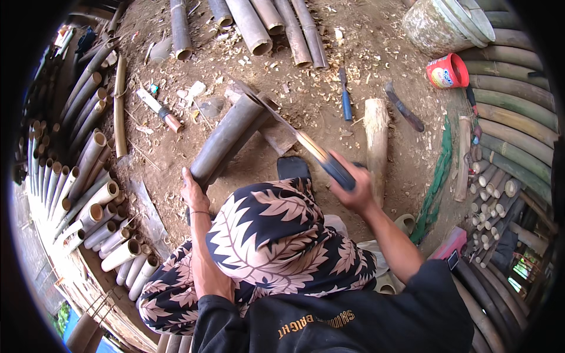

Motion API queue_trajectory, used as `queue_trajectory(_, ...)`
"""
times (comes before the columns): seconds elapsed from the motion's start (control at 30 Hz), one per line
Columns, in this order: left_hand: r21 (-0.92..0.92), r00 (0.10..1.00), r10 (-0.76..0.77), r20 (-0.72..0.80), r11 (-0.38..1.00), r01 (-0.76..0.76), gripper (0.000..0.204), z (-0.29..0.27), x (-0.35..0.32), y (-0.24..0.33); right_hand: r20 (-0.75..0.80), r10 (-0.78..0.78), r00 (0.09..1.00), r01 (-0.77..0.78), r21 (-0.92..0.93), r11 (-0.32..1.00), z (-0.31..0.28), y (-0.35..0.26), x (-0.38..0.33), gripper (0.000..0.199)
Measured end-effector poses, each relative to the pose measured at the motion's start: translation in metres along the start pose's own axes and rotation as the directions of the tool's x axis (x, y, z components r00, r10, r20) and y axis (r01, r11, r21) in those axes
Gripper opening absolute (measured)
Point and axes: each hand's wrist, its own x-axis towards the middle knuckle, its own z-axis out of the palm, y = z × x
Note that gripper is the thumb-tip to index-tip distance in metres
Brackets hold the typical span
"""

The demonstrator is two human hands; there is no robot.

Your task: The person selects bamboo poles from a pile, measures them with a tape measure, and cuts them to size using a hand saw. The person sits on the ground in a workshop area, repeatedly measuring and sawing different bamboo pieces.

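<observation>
A bare earth floor is seen, strewn with pale wood chips under soft daylight. Left of it, cut bamboo tubes are stacked in a row; at its far edge, thicker bamboo poles are laid side by side. To its right, dark poles are piled, with a red plastic cup and a pale bucket beside them.
</observation>
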Motion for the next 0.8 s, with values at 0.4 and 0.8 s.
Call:
queue_trajectory(0.4, 0.890, 0.847, 0.431, -0.311, 0.444, 0.100, 0.074, -0.041, 0.043, 0.049, -0.139, -0.057, 0.989, 0.094, 0.271, 0.958, -0.063, -0.043, -0.004, 0.056)
queue_trajectory(0.8, 0.456, 0.519, 0.367, 0.772, 0.248, -0.855, 0.083, 0.202, -0.056, 0.051, -0.239, 0.074, 0.968, -0.091, -0.063, 0.994, -0.053, -0.047, -0.072, 0.056)
